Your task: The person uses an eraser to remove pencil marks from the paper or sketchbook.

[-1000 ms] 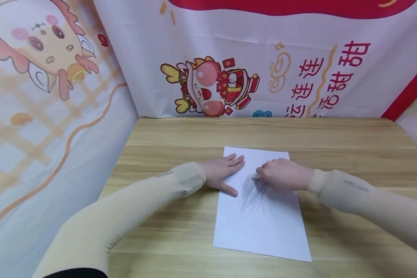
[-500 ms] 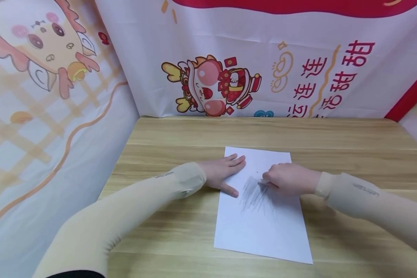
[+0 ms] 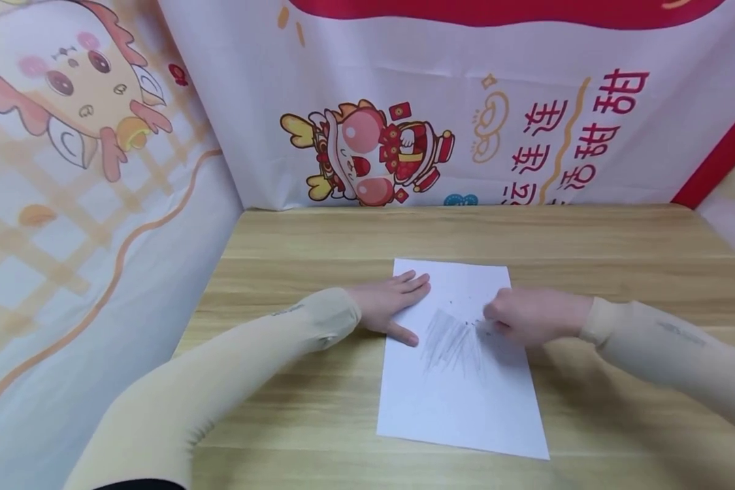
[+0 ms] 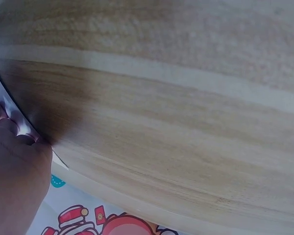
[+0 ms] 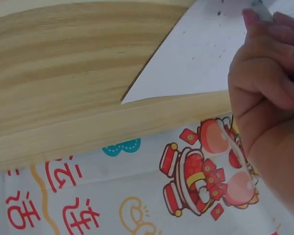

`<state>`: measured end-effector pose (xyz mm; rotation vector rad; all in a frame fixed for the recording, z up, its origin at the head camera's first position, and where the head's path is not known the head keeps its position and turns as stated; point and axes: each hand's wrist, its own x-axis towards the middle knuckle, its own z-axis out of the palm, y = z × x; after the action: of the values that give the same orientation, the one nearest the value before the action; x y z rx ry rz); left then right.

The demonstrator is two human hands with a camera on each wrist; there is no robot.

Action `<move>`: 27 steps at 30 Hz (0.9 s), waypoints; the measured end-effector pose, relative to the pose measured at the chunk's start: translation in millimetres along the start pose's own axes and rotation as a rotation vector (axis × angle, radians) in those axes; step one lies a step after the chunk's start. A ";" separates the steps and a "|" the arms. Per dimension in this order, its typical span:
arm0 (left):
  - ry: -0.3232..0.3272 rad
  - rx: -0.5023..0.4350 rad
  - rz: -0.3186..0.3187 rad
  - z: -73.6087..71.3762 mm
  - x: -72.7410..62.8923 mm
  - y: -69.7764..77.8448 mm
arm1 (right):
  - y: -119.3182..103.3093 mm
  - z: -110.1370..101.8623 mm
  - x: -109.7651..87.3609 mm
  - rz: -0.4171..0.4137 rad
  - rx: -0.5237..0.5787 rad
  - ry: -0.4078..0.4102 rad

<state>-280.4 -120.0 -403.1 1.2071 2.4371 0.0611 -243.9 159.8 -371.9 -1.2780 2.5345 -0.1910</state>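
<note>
A white sheet of paper point(image 3: 459, 415) lies on the wooden table and carries a patch of grey pencil scribble point(image 3: 446, 340). My left hand point(image 3: 382, 304) rests flat on its left edge, fingers spread. On the right side of the sheet, my right hand point(image 3: 535, 315) has its fingers curled and pinches a small whitish eraser point(image 5: 262, 11), mostly hidden by the fingers. Dark eraser crumbs point(image 5: 219, 13) dot the paper near the fingertips. Only part of the left hand point(image 4: 19, 171) shows in the left wrist view, at the paper's edge.
Bare wooden tabletop point(image 3: 294, 401) surrounds the sheet. A white printed cloth point(image 3: 245, 102) with a cartoon dragon and red characters hangs behind the table's far edge. Another patterned cloth point(image 3: 98, 224) hangs along the left side.
My right hand has moved right across the scribble with the eraser. The upper part of the scribble looks paler, and more dark crumbs lie on the paper. The left hand has stayed in place.
</note>
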 end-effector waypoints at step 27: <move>-0.023 -0.016 -0.031 0.8 4.3 2.7 | -9.5 2.3 -18.2 -0.037 -0.188 -0.071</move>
<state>-280.4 -115.2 -404.8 1.1566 2.4298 0.0579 -225.7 168.8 -368.1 -1.3745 2.5188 0.0860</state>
